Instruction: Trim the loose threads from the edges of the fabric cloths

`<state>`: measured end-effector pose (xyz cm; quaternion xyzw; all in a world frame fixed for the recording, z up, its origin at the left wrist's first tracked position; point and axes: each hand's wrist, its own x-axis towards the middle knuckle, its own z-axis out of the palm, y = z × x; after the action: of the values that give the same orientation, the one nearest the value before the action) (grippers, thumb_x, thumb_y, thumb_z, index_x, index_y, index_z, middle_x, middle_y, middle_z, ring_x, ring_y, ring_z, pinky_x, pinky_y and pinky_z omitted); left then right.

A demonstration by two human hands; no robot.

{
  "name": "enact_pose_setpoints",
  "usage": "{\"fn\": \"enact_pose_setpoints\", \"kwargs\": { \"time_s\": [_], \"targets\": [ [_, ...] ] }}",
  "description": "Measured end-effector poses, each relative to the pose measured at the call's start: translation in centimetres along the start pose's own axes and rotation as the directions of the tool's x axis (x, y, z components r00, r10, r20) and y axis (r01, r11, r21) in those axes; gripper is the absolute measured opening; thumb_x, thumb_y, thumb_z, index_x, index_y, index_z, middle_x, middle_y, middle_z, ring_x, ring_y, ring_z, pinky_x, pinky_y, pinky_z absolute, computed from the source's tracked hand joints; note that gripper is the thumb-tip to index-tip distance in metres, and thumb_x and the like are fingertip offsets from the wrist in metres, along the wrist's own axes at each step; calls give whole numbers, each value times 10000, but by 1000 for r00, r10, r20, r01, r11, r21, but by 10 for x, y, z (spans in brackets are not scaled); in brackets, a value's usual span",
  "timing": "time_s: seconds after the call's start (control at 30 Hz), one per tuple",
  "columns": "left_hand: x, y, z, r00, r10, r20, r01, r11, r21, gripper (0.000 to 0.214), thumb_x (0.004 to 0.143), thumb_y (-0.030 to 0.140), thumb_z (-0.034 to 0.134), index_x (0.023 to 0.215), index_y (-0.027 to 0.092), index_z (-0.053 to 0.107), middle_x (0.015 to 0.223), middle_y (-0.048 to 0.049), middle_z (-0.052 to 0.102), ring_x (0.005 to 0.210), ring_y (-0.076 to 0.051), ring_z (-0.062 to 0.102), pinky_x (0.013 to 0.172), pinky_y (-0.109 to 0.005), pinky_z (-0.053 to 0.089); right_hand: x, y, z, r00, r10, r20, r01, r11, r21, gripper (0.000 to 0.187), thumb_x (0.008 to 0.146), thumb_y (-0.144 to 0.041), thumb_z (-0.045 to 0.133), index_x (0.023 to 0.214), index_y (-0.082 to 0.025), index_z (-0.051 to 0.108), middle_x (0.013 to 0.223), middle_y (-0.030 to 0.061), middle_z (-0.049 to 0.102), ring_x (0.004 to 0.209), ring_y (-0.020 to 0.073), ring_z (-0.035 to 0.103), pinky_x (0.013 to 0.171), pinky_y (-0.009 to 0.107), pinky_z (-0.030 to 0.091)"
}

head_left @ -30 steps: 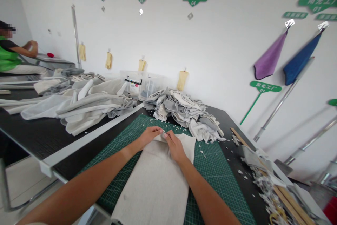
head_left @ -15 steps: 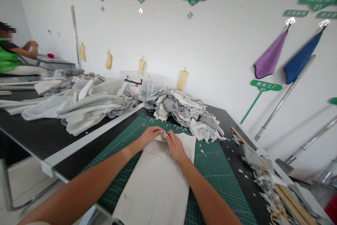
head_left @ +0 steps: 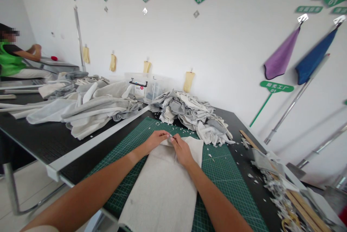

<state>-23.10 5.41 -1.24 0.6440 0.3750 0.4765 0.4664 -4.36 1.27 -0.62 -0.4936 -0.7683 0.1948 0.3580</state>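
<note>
A long beige cloth strip (head_left: 159,188) lies flat on a green cutting mat (head_left: 222,177), its far end folded up under my hands. My left hand (head_left: 155,141) pinches the cloth's top edge. My right hand (head_left: 180,150) sits beside it, its fingertips closed on a small silvery item (head_left: 171,137), too small to identify. Both forearms reach in from the bottom of the view, and my hands hide part of the fold.
A heap of grey and white cloth (head_left: 187,114) borders the mat's far side. More cloth (head_left: 92,109) lies on the left table. Scraps and wooden strips (head_left: 298,203) sit at right. Beyond stands a clear plastic box (head_left: 148,89). A co-worker (head_left: 11,58) works at far left.
My hands stay at the cloth's top edge with little visible movement. The whole view has drifted slightly, with the wall and table shifting a little to the right.
</note>
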Motion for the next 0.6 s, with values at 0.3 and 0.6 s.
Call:
{"fn": "enact_pose_setpoints", "kwargs": {
  "time_s": [0.3, 0.6],
  "targets": [
    [-2, 1, 0, 1000, 9, 10, -9, 1000, -14, 320, 823, 438, 673, 916, 139, 742, 867, -42, 716, 805, -173, 605, 758, -269, 439, -1, 0, 0, 1000, -24, -16, 24, 1000, 8, 341, 1032, -516, 298, 933, -252, 489, 740, -32, 549, 697, 171, 548, 645, 244, 327],
    [3, -7, 0, 1000, 25, 12, -25, 1000, 11, 329, 822, 425, 663, 954, 136, 749, 929, -61, 733, 867, -190, 624, 827, -284, 449, 0, 1, 2, 1000, 1, -10, -1, 1000, 6, 335, 1027, -526, 316, 997, -257, 514, 823, -14, 621, 749, 178, 591, 679, 252, 349]
  ]
}}
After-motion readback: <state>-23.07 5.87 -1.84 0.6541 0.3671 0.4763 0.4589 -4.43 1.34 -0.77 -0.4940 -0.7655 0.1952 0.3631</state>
